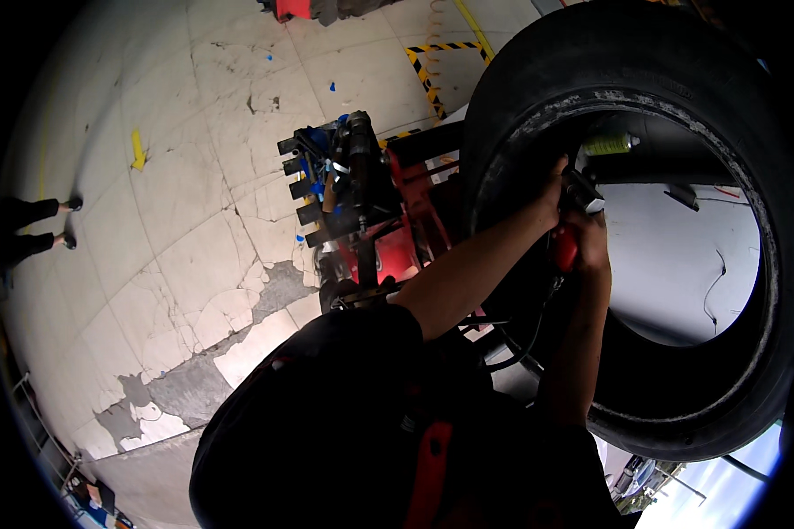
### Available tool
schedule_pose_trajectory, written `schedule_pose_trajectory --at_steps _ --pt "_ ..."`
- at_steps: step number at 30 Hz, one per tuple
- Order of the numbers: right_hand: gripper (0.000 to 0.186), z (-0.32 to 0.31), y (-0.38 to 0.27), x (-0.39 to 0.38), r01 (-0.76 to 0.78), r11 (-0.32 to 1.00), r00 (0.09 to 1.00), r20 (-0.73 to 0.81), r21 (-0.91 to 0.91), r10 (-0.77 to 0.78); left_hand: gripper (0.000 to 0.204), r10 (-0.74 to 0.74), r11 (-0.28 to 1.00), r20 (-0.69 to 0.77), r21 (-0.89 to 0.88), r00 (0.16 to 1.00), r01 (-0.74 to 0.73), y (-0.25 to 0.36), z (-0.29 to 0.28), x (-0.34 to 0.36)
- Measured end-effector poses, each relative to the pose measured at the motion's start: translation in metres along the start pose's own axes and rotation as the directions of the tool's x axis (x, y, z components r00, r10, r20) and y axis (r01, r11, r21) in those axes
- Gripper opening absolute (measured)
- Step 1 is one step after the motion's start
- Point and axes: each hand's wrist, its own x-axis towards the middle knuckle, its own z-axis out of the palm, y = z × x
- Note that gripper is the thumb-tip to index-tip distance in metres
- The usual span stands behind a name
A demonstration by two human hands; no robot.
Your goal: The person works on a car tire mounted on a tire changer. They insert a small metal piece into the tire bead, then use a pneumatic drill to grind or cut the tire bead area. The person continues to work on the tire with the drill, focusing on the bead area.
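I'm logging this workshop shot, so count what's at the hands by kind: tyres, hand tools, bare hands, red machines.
Large black rubber tyre: 1
Red-handled hand tool: 1
Bare hands, left hand and right hand: 2
Red metal machine with black fittings: 1
Total: 5

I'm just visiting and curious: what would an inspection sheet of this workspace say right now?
Surface: pale tiled floor, cracked, paint worn off in patches.
Job's things: large black tyre; red-handled tool at its inner rim.
Clutter: red machine with a black tool rack beside the tyre.
Hands: left hand on the inner rim; right hand gripping the tool.
Cables: dark hose hanging below the tool.
Surroundings: yellow-black floor marking; another person's feet at left.
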Motion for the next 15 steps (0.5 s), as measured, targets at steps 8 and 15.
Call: schedule_pose_trajectory --at_steps 8,15 --pt "0.028 -0.001 -0.001 0.008 0.009 1.000 1.000 -0.022 0.006 -0.009 0.059 0.063 0.998 0.038 -0.031 0.997 -0.062 0.002 0.002 -0.002" --pt "0.026 0.007 0.002 0.020 -0.055 0.998 0.997 -0.057 -0.001 0.055 0.061 0.098 0.995 -0.047 -0.016 0.994 -0.099 0.003 -0.012 0.027"
